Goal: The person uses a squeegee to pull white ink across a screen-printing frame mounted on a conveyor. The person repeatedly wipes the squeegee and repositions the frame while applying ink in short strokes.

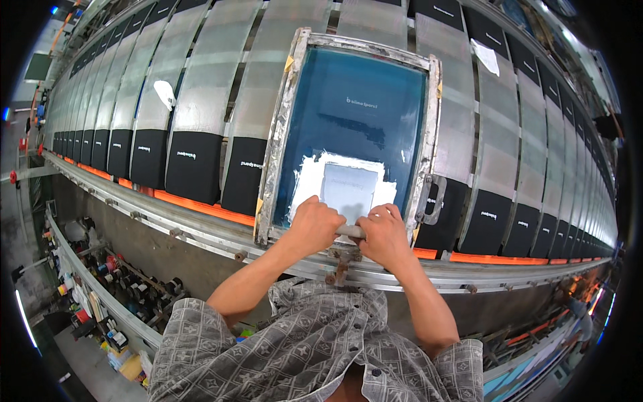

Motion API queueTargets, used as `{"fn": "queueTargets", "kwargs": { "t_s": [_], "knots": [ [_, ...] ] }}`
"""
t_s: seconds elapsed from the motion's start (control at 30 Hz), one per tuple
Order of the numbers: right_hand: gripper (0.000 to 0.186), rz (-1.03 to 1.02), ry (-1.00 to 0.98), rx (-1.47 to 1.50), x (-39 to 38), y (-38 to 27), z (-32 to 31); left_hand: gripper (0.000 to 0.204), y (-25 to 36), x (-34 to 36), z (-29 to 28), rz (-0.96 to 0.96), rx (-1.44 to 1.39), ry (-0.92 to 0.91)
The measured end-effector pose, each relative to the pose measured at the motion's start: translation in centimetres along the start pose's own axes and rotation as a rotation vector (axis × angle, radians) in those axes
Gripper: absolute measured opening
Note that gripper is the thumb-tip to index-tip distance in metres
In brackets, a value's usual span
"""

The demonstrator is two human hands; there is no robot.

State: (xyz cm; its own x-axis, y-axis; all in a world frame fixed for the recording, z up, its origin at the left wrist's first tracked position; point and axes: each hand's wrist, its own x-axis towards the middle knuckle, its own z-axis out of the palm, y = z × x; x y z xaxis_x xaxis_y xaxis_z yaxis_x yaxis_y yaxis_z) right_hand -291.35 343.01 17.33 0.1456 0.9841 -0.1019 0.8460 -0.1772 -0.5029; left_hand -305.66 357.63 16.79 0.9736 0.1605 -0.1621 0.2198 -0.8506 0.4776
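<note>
A screen printing frame (434,87) with a dark blue mesh (348,80) lies over the long printing table in front of me. White ink (308,184) is spread on the near part of the mesh, around a pale rectangle (348,184). My left hand (315,222) and my right hand (385,234) are closed side by side on a squeegee, at the frame's near end. Between them a short stretch of its pale handle (351,231) shows. The squeegee's blade is hidden by my hands.
Black fabric pieces (193,164) lie in rows on grey slats to both sides. A white scrap (164,94) rests left, another white cloth (485,57) right. A metal rail (194,238) runs along the near edge. Bottles and cans (124,275) crowd a lower shelf at left.
</note>
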Motion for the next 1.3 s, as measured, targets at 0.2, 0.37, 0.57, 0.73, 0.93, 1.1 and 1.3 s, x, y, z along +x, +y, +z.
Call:
{"fn": "queueTargets", "kwargs": {
  "t_s": [0.2,0.37,0.57,0.73,0.93,1.1,1.3],
  "knots": [
    [0.022,0.045,0.05,-0.149,7.6,4.2,-4.2,0.017,-4.2,8.5,-4.1,0.028,0.112,0.1],
    [0.022,0.156,-0.03,-0.053,10.8,6.4,-5.2,0.024,-5.6,12.5,-5.5,-0.08,0.128,-0.029],
    [0.02,0.147,-0.012,-0.088,10.2,5.4,-4.6,0.022,-5.7,11.3,-4.6,-0.055,0.122,0.052],
    [0.024,0.085,-0.105,-0.114,3.7,1.9,-0.7,0.013,-2.5,3.6,-0.5,-0.046,0.088,-0.041],
    [0.031,0.436,0.366,0.516,0.1,4.6,-4.8,0.019,-2.6,3.3,-3.2,-0.036,0.08,0.035],
    [0.029,0.83,0.728,0.415,-0.6,11.6,-3.0,0.018,-5.3,8.9,-5.4,-0.058,0.099,0.119],
    [0.024,0.911,0.725,0.669,0.2,12.6,-1.8,0.029,-2.3,0.1,2.5,0.124,0.171,0.451]
  ]
}}
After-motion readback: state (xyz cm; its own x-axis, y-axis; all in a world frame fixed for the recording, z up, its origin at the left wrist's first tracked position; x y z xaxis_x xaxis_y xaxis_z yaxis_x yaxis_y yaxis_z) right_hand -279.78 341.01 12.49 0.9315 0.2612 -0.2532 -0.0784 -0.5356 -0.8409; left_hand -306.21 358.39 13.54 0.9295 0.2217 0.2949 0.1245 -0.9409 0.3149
